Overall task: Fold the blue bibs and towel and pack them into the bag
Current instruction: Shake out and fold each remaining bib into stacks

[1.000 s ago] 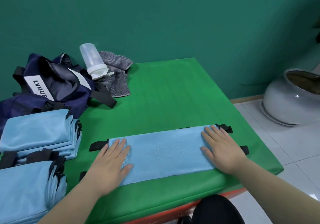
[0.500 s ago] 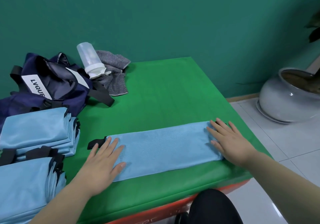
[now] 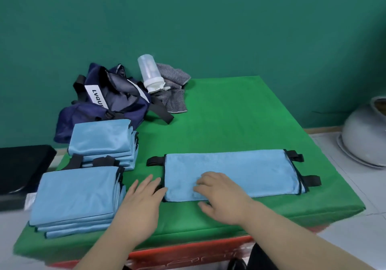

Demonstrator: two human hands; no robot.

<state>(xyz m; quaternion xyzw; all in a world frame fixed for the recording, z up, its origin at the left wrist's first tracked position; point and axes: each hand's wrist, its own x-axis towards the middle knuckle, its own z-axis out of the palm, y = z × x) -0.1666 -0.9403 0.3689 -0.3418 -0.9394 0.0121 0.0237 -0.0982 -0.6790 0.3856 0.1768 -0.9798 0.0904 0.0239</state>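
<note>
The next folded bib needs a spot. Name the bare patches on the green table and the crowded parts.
Widest bare patch: green table behind the flat bib, right of the grey towel. A narrow strip runs in front of the bib's right half. Crowded on the left: near bib stack, far bib stack, navy bag, bottle.

Plain indoor room, likely a home or small workroom corner. A green-covered table point(image 3: 229, 113) is set against a teal painted wall point(image 3: 208, 19). White floor tiles point(image 3: 355, 198) and a large glazed pot point(image 3: 363, 142) are seen at right.
</note>
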